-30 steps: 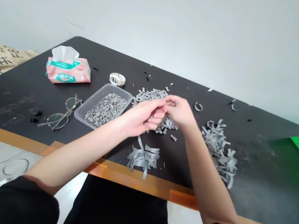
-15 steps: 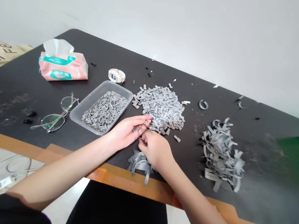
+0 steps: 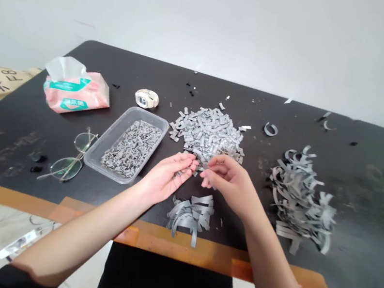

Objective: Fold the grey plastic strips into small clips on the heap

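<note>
My left hand [image 3: 168, 175] is closed around small grey pieces, which show between its curled fingers, near the front edge of a heap of grey pieces [image 3: 209, 129]. Just right of it, my right hand [image 3: 226, 177] has its thumb and fingers bent toward each other; what they hold, if anything, is too small to name. A clear plastic tub [image 3: 94, 150] with many small grey pieces stands left of my left hand. Below the hands lies a small bunch of curved grey strips [image 3: 189, 215] near the table's front edge.
A larger pile of grey strips [image 3: 301, 196] lies at the right. On the left are glasses [image 3: 66, 168], a white watch [image 3: 147, 99] and a pink tissue pack [image 3: 78, 93]. A single curled strip [image 3: 270, 129] lies behind. Orange tape [image 3: 210, 255] lines the front edge.
My right hand has moved away from my left hand, up and to the right, and its fingers have loosened. The strips below are more exposed. The view has shifted slightly.
</note>
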`<control>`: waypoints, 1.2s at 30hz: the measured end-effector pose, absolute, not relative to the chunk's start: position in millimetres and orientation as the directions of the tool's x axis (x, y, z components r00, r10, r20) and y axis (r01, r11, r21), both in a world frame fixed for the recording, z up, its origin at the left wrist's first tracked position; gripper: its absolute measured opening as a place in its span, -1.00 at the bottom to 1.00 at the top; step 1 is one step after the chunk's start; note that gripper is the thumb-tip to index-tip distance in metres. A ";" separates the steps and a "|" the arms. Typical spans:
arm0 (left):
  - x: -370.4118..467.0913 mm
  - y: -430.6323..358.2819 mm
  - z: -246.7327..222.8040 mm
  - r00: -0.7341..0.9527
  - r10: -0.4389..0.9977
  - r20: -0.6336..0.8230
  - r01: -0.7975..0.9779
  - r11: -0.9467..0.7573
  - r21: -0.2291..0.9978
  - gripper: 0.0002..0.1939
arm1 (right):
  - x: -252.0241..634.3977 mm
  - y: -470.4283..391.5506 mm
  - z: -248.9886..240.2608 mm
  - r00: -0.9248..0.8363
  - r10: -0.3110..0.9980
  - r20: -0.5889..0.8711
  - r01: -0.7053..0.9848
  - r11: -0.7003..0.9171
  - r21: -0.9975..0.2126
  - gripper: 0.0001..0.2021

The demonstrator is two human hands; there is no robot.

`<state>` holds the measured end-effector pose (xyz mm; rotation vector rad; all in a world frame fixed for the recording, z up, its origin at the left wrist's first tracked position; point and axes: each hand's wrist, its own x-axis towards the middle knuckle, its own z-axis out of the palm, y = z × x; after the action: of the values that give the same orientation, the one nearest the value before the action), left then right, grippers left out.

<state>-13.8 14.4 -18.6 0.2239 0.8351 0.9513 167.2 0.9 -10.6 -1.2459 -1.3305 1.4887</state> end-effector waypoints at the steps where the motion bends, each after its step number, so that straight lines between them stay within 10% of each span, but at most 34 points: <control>1: -13.0 13.5 -19.4 0.313 0.783 -0.537 -0.617 0.598 0.512 -0.78 | 167.2 1.2 -9.5 -0.237 0.957 -0.169 0.006 -0.172 -0.985 -0.84; 26: -8.6 6.6 -14.1 0.444 0.750 -0.490 -0.353 0.649 0.674 -0.82 | 166.7 0.9 -11.7 -0.232 0.950 -0.209 0.066 -0.199 -0.978 -0.85; 36: -5.2 4.6 -10.4 0.419 0.703 -0.574 -0.200 0.689 0.697 -0.90 | 160.5 -6.5 -4.2 -0.197 0.979 -0.052 0.383 0.028 -0.923 -0.77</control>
<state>-5.2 4.6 -10.4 0.5889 0.9843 0.6091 160.5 -6.5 -4.2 -1.4022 -1.6522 1.1581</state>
